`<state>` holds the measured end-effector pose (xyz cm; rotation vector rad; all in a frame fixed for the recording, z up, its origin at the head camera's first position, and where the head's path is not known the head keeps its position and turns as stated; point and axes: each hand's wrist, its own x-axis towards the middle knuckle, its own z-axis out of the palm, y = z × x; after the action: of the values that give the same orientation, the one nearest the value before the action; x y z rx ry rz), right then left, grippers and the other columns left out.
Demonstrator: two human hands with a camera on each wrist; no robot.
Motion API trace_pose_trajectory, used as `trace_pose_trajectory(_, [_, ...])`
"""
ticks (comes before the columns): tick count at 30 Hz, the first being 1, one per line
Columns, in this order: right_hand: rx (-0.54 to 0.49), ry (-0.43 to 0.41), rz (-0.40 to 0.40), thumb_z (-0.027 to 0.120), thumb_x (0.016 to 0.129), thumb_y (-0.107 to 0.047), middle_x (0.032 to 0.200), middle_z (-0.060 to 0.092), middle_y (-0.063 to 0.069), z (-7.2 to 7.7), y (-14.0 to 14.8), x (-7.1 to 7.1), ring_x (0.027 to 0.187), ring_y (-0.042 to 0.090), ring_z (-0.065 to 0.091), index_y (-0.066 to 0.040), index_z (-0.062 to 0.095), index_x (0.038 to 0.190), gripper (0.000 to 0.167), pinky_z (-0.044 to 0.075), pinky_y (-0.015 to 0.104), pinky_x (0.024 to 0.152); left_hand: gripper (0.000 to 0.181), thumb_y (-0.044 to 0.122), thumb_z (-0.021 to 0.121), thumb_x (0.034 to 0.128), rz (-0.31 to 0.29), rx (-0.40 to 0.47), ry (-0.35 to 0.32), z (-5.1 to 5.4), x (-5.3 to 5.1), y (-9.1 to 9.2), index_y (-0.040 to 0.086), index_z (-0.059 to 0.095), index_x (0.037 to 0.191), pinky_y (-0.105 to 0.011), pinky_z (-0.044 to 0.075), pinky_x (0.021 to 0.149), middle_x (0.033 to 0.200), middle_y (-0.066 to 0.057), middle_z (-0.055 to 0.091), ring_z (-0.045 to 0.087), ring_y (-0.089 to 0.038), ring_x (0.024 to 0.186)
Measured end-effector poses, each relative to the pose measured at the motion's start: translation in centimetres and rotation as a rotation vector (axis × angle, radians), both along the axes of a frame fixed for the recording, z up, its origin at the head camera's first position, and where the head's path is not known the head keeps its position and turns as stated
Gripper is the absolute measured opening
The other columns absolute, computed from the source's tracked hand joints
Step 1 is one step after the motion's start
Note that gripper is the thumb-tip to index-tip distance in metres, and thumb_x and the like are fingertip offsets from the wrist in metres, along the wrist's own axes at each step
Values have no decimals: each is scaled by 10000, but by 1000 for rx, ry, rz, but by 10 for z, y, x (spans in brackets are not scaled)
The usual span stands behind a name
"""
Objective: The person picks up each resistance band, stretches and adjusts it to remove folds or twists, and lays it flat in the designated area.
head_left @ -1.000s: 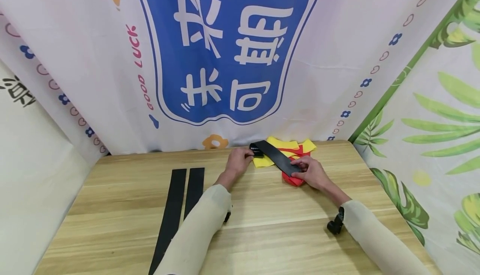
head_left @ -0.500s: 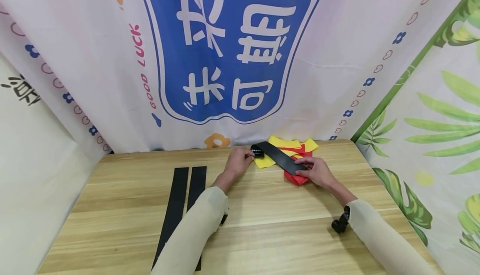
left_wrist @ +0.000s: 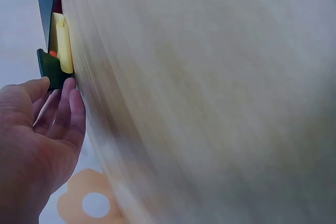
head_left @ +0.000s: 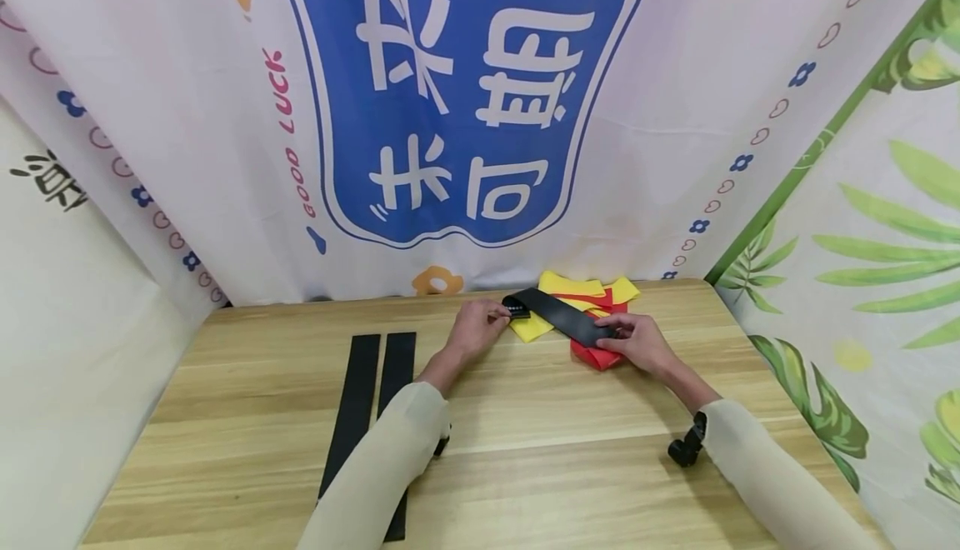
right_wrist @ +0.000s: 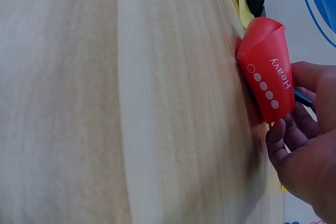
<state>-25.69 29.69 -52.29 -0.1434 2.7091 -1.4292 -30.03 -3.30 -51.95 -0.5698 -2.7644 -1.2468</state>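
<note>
A black resistance band (head_left: 558, 313) lies slantwise over a small heap of bands at the table's back edge, its left end curled over to show white print. My left hand (head_left: 474, 332) pinches that curled end between thumb and fingers. At the other end, my right hand (head_left: 647, 345) holds the black band with thumb and fingertips. Under it are a yellow band (head_left: 567, 285) and a red band (head_left: 596, 357). In the right wrist view the red band (right_wrist: 269, 72), folded over and printed "Heavy", sits beside the right fingers.
Two long black strips (head_left: 354, 404) lie side by side on the wooden table (head_left: 555, 483), partly covered by the left sleeve. A printed cloth (head_left: 652, 158) hangs right behind the table's back edge. Another cloth with leaves (head_left: 900, 283) hangs on the right.
The head view has shifted slightly. The left forearm has swung a little left, baring more of one black strip. Both hands keep their hold on the black band, which stays over the heap.
</note>
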Motion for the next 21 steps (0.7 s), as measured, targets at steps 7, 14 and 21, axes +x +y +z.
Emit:
trace_pose_trajectory(7, [-62,-12,-16,844,912,-112,1506,556,260,6,0,0,1285,396,605,-50,730,1319,428,483,530,1109,117,36,727,988,-17,56,-28,3,6,-5,23,814,1064,-341,622,855,1139,-139,778,761,-232,951])
trace_pose_trajectory(14, [-109,-48,-1,854,905,-132,1513,541,280,11,2,0,1282,432,605,-57,699,1365,492,508,507,1085,138,54,718,1000,-21,89,-102,5,11,-9,33,807,1104,-324,620,846,1166,-120,777,759,-204,949])
trace_pose_trajectory(21, [-147,-102,1,861,899,-154,1555,502,265,15,4,1,1312,418,576,-85,676,1407,545,545,392,1048,144,64,712,1010,-19,86,-123,4,12,-12,38,809,1112,-326,610,851,1148,-101,781,729,-181,956])
